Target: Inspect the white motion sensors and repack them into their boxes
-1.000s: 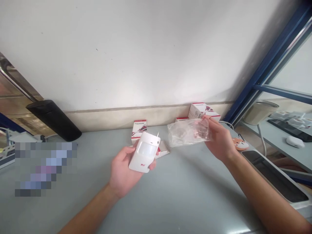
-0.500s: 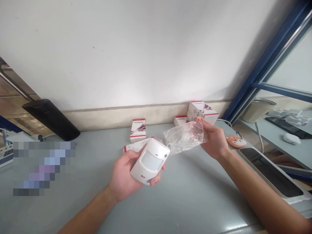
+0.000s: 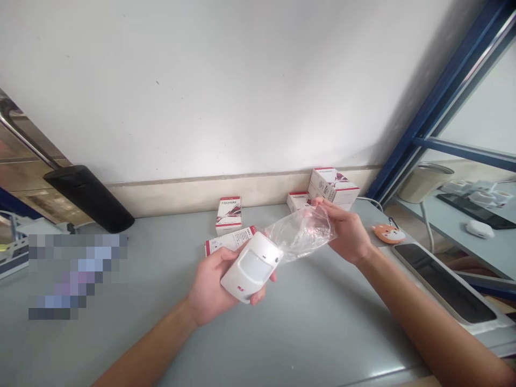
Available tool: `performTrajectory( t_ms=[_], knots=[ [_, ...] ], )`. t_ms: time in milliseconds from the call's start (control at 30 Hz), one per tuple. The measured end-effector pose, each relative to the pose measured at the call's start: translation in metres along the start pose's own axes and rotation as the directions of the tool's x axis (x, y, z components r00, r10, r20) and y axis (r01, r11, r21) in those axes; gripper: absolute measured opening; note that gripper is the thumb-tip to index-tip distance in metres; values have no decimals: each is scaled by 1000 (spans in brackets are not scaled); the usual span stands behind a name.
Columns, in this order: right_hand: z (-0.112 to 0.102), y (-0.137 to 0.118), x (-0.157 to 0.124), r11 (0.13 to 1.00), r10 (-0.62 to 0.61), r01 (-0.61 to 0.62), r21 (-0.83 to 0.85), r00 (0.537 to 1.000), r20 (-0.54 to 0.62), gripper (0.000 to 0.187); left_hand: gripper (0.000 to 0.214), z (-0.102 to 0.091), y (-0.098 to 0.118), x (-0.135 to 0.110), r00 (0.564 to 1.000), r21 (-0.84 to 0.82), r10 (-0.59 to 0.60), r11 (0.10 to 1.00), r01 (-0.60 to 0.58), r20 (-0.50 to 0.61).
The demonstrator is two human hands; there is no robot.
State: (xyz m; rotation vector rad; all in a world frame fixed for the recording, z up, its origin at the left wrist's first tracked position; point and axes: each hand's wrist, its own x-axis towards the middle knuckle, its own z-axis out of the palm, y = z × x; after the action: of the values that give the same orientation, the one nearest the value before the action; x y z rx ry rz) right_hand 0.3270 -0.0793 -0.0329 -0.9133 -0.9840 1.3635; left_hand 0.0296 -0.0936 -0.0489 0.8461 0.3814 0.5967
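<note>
Drawn in toward the middle, the right hand (image 3: 349,234) has brought the clear plastic bag (image 3: 300,234) closer, so its crumpled end now touches the top corner of the white motion sensor (image 3: 252,267). The sensor lies in the left hand (image 3: 212,287), lens facing up, with the left fingers (image 3: 258,298) curled beneath it and the thumb along its upper edge. The right fingers (image 3: 318,201) pinch the bag's far end.

Just behind the sensor, a flat red-and-white leaflet (image 3: 228,240) lies on the grey worktop (image 3: 306,328). Beyond it, an upright red-and-white box (image 3: 228,215) stands near the wall, and a larger box (image 3: 332,185) sits beside a smaller one (image 3: 297,200). Further right are an orange fox keyring (image 3: 389,234) and a dark-screened tablet (image 3: 441,282).
</note>
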Motion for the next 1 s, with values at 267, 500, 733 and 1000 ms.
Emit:
performTrajectory(
  t_ms=[267, 500, 733, 1000],
  knots=[
    [-3, 18, 4, 867, -240, 188, -462, 969, -57, 25, 55, -2, -1, 0, 1000, 25, -17, 1000, 17, 13],
    [27, 23, -23, 238, -665, 585, -775, 680, 310, 18, 50, 2, 1, 1, 997, 105, 66, 992, -63, -26],
    [54, 45, -38, 272, -623, 684, -677, 661, 418, 17, 48, -3, -5, 2, 986, 172, 138, 978, -120, -94],
    [58, 50, -43, 367, -684, 686, -628, 657, 317, 24, 42, 3, -10, 1, 986, 310, 101, 949, -57, -129]
  ],
)
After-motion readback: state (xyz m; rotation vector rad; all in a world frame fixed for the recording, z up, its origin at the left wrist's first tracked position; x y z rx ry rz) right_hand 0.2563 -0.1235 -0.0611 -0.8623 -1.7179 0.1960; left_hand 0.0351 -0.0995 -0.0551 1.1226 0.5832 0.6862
